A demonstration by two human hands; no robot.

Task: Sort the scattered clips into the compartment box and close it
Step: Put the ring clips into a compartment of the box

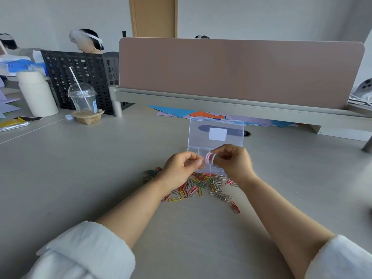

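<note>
A clear plastic compartment box [201,151] lies on the desk with its lid [216,132] standing open toward the back. In front of it a pile of coloured paper clips [201,186] is scattered; one red clip [235,207] lies apart at the right. My right hand [233,161] pinches a few pink and blue clips [210,158] just above the box's compartments. My left hand [181,168] is raised beside them, fingertips pinched near the same clips; whether it touches them is unclear.
A desk divider panel [241,71] stands behind the box, with coloured paper sheets [181,113] under its rail. At the back left are a plastic cup with a straw [83,99], a white bottle [37,93] and a black mesh organiser [80,77]. People sit beyond.
</note>
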